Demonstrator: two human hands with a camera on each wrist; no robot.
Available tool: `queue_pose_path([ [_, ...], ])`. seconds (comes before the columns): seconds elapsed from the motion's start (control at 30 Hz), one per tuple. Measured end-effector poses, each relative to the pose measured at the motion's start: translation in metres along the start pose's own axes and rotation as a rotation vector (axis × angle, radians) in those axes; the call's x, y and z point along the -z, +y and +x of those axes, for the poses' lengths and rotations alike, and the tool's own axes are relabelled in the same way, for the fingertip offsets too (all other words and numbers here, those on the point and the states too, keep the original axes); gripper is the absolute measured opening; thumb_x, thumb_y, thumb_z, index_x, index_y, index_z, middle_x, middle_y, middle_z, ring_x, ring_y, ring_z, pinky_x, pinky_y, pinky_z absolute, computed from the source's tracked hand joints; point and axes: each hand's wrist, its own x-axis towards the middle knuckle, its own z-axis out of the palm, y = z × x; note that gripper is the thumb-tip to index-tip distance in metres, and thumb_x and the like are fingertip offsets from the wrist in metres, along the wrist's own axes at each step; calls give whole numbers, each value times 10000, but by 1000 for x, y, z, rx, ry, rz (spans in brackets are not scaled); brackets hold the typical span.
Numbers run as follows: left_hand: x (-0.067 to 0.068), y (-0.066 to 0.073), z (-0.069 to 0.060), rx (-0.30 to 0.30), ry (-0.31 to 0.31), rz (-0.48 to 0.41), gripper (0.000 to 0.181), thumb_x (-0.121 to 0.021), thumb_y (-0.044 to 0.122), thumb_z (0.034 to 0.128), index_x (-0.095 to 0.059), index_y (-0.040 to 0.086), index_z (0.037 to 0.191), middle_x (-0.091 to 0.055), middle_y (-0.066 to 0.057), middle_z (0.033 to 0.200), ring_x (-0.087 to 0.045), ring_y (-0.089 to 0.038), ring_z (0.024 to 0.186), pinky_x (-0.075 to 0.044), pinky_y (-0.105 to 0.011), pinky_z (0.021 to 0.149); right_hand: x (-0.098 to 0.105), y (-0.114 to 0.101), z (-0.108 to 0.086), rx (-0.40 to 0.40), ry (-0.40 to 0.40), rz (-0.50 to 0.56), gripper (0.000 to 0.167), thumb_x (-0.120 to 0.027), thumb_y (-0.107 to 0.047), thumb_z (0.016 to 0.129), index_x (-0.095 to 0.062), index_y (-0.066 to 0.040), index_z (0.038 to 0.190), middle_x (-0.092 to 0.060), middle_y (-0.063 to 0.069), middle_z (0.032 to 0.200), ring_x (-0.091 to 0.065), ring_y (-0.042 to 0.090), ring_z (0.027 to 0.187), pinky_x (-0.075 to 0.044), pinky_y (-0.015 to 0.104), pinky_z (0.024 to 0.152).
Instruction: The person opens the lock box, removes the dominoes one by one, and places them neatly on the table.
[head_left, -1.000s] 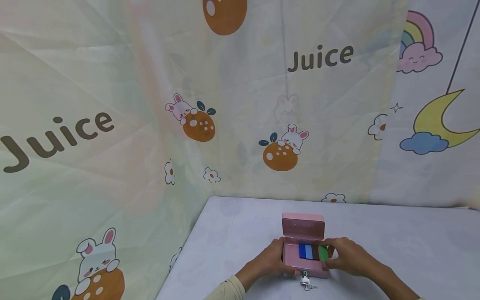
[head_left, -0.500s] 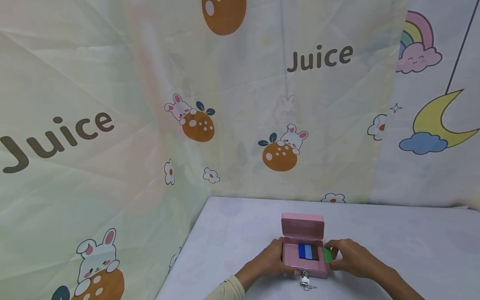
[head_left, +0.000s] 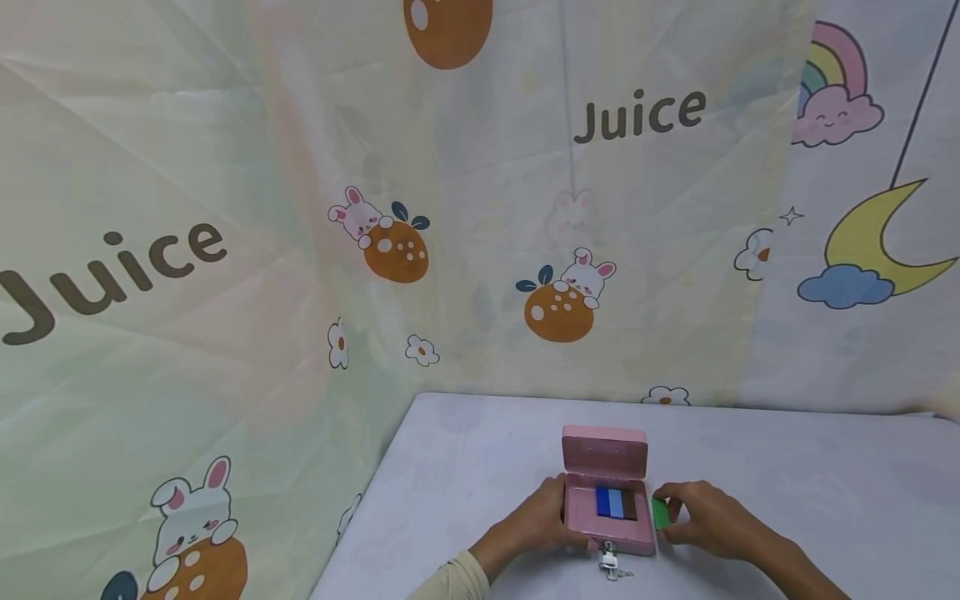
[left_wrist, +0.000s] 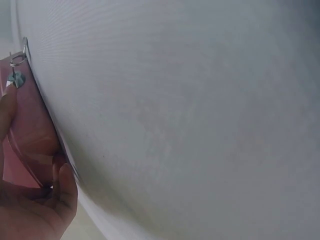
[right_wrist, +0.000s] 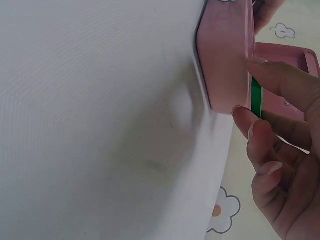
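Observation:
A small pink cash box [head_left: 583, 518] stands on the table with its lid [head_left: 604, 458] raised. Inside, dark blue [head_left: 602, 502], light blue [head_left: 616, 503] and dark brown blocks [head_left: 629, 504] lie side by side. My left hand [head_left: 542, 517] grips the box's left side, its thumb along the front near the lock [left_wrist: 16, 79]. Just outside the right wall, my right hand [head_left: 708, 521] pinches a flat green block [head_left: 661, 513] between thumb and fingers. The right wrist view shows only a narrow green face of it, close to the box's rim.
Keys [head_left: 615, 572] hang from the lock at the box's front. A white cloth covers the table [head_left: 480, 450]. Behind and to the left hangs a printed curtain [head_left: 465, 250] with rabbits and oranges, meeting the table's back edge.
My right hand has drawn the green block rightward, from inside the box beside the brown one to just past the right wall. The left hand and the box stay put.

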Motion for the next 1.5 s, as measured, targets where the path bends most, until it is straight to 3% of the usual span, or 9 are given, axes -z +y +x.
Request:
queue_pose_path([
  [0.23, -1, 0, 0, 7, -3, -13, 970, -892, 475, 709, -352, 313, 1498, -539, 101, 1350, -514, -32, 1182, -473, -358, 1062, -3, 6, 0, 23, 2, -16, 436, -880, -187, 737, -717, -68, 1123, -617, -36, 787, -493, 165, 754, -443, 325, 633],
  [0.77, 0, 1, -1, 6, 5, 12, 954, -901, 465, 702, -378, 280, 1478, -538, 74, 1340, -504, -45, 1177, -464, -353, 1068, -15, 20, 5, -3, -21, -44, 443, -896, -230, 720, -723, -73, 1096, -595, -21, 763, -507, 160, 740, -475, 331, 669],
  [1.27, -1, 0, 0, 19, 11, 16, 949, -898, 475, 703, -383, 280, 1476, -540, 93, 1315, -502, -32, 1149, -474, -352, 1053, -19, 23, 9, -17, -23, -54, 488, -931, -263, 658, -731, -105, 1075, -573, -26, 722, -511, 157, 752, -487, 343, 718],
  [1.5, 0, 2, -2, 19, 7, 7, 954, -904, 451, 705, -376, 284, 1482, -540, 91, 1315, -500, -35, 1144, -471, -348, 1057, -22, 20, 6, -5, -24, -58, 497, -924, -266, 680, -723, -86, 1097, -563, -14, 720, -509, 157, 745, -490, 343, 718],
])
